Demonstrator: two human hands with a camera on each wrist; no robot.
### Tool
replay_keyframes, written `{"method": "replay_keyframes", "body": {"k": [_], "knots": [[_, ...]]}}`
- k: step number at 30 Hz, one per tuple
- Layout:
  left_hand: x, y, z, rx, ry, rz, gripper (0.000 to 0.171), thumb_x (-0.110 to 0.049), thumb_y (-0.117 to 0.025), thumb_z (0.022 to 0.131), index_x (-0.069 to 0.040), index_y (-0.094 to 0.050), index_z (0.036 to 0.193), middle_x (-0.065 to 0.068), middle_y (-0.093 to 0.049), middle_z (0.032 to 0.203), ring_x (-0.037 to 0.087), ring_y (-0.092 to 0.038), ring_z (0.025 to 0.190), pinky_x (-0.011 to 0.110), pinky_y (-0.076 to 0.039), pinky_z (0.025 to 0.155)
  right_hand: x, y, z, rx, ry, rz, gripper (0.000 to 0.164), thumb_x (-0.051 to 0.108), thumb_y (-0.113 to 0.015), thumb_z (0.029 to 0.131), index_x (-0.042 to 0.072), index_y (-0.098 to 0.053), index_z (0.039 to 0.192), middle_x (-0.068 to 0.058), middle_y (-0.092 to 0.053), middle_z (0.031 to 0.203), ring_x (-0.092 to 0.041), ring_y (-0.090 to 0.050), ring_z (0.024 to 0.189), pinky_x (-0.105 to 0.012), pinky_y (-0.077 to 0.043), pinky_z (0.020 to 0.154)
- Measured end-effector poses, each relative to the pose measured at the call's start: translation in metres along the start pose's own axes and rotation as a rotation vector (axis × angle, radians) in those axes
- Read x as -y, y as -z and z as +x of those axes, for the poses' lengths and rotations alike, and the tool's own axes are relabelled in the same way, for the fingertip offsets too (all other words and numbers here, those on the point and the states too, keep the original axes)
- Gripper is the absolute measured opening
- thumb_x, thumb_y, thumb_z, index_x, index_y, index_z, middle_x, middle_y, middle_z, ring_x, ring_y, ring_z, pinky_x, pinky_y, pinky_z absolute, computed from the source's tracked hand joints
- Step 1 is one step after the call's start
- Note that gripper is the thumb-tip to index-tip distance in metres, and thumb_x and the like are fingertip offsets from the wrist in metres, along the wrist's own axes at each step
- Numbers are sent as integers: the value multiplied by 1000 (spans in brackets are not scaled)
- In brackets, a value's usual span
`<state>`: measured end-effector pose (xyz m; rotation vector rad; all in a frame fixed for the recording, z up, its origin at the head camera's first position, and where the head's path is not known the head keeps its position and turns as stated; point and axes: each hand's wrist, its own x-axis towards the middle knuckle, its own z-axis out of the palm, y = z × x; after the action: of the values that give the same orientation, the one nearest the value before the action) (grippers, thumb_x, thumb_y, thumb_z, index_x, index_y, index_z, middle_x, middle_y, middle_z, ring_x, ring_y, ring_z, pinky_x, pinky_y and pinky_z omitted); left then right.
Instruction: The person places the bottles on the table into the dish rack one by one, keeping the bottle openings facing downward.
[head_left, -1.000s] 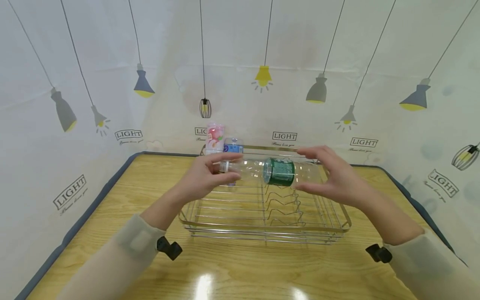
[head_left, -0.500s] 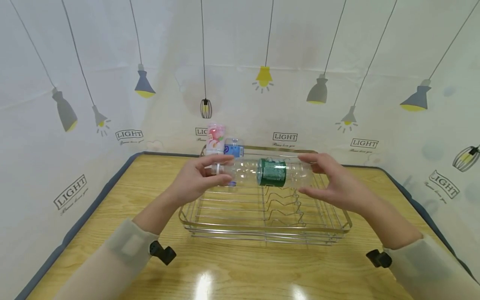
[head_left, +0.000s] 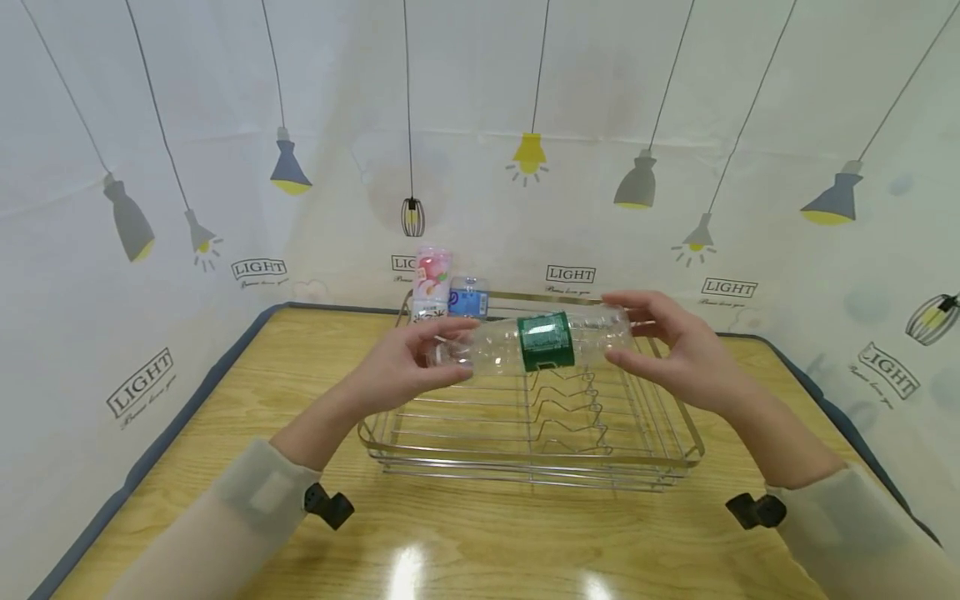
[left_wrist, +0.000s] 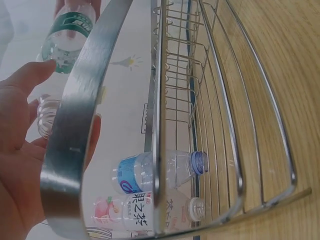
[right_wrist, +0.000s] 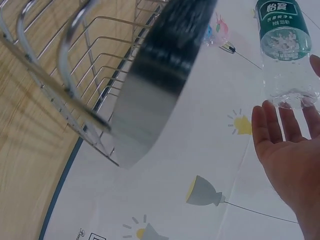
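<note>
A clear plastic bottle with a green label is held sideways above the wire dish rack, its base end slightly higher than its neck. My left hand holds the neck end between thumb and fingers; in the left wrist view, the threaded mouth, with no cap on it, sits within that hand. At the base, my right hand holds the bottle between thumb and fingertips. The right wrist view shows the fingertips right at the bottle's bottom.
In the rack's back left corner, a peach-printed bottle and a blue-labelled bottle stand upside down, necks toward the wooden table. The rack's flat metal rim runs close in front of the left hand. A printed curtain hangs behind.
The bottle first shifted left with both hands, then tilted, its base end rising with the right hand. Its label has turned, and the left fingers now cover more of the neck.
</note>
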<state>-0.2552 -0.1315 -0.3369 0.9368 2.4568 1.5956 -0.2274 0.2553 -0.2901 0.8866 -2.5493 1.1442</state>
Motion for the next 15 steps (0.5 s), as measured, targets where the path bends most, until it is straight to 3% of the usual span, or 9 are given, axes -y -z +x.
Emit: {"method": "replay_keyframes", "body": {"k": [6, 15], "knots": [[-3, -6, 2, 40, -20, 50, 68, -24, -85, 98, -28, -57, 160, 9, -64, 154, 36, -67, 130, 38, -63, 90, 6, -1, 4, 26, -19, 35, 64, 10, -76, 104, 19, -51, 162, -9, -55, 159, -9, -58, 129, -9, -47, 106], [-8, -12, 8, 56, -61, 119, 74, -28, -86, 96, -29, -54, 162, 5, -63, 153, 29, -70, 126, 41, -63, 100, 15, -4, 16, 17, -30, 33, 64, 12, -74, 105, 20, -50, 164, -9, -51, 164, -24, -56, 134, -8, -47, 104]]}}
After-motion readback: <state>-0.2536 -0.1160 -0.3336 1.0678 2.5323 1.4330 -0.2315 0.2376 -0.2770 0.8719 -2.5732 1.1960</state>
